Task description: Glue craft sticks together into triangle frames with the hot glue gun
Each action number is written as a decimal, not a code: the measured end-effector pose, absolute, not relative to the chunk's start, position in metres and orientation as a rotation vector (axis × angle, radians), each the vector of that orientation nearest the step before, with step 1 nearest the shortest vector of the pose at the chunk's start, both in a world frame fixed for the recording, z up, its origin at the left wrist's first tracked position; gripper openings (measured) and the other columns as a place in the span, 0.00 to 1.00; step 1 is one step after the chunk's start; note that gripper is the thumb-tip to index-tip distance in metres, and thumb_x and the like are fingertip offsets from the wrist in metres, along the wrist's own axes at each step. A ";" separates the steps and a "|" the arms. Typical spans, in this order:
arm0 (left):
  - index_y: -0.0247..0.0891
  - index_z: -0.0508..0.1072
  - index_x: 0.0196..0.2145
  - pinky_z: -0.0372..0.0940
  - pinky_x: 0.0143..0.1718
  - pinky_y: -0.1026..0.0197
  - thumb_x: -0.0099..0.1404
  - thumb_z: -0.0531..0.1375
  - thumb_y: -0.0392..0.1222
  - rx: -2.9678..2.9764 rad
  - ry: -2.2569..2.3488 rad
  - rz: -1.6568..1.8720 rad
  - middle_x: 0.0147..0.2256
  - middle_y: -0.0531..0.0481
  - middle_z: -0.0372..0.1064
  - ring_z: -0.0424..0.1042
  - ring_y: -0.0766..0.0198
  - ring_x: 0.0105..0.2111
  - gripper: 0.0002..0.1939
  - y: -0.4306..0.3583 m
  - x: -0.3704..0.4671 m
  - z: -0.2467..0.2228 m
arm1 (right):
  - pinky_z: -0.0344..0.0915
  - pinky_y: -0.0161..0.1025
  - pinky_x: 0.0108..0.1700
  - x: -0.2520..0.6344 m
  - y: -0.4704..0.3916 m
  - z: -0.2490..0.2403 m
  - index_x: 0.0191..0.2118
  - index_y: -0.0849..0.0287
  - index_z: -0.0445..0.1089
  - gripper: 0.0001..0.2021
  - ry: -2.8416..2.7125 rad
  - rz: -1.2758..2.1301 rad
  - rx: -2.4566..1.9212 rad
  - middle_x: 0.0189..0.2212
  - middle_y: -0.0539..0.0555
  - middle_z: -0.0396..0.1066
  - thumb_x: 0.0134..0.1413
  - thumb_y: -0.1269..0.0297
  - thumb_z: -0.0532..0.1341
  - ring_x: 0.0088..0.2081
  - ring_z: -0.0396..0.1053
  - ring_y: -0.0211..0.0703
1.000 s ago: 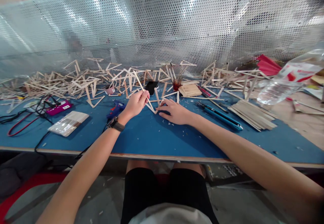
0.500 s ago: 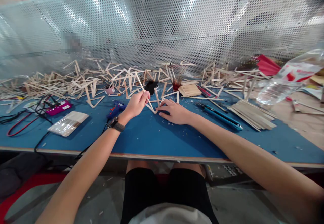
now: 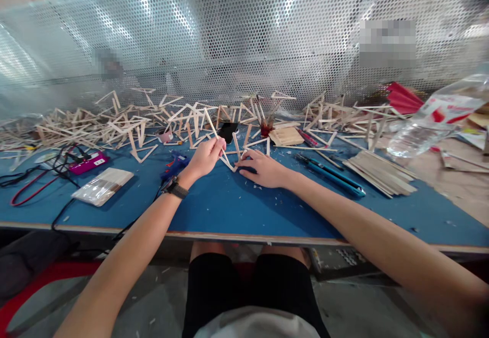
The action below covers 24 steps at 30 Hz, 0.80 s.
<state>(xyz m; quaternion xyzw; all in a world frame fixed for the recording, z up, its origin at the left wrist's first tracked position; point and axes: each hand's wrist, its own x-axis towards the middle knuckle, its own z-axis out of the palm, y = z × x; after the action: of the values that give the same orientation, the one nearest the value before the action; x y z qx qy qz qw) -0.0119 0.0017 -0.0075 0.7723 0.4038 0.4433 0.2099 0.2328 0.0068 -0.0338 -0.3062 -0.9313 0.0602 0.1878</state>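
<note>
My left hand (image 3: 208, 156) is closed round a thin wooden stick (image 3: 211, 123), which leans up and to the left from the fingers. The stick's lower end comes down near a small wooden-stick frame (image 3: 228, 163) on the blue tabletop. My right hand (image 3: 263, 169) rests low over the table, its thumb and fingertips closed on the frame's near corner. One stick (image 3: 236, 144) of the frame rises steeply beside those fingertips. The fingers partly cover the corner, so the exact joint is hidden.
Joined stick frames (image 3: 126, 119) pile along the mesh panel (image 3: 244, 32). A blue glue gun (image 3: 175, 165) and purple power strip (image 3: 87, 162) lie left, with a wrapped stick bundle (image 3: 103, 185). To the right are a blue cutter (image 3: 332, 175), loose sticks (image 3: 382, 172) and a plastic bottle (image 3: 416, 129).
</note>
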 end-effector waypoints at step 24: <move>0.40 0.59 0.20 0.53 0.25 0.59 0.77 0.46 0.55 2.346 1.333 1.219 0.18 0.52 0.59 0.60 0.65 0.20 0.29 0.004 -0.018 -0.006 | 0.67 0.53 0.54 0.232 0.004 -0.032 0.58 0.49 0.74 0.18 -2.594 0.190 -0.862 0.53 0.61 0.67 0.69 0.55 0.56 0.54 0.67 0.55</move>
<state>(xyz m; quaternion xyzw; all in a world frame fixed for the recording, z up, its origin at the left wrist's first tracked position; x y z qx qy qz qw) -0.0178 0.0035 -0.0057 0.7892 0.4483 0.4100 0.0903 0.2323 0.0040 -0.0318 -0.3083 -0.9277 0.0680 0.1995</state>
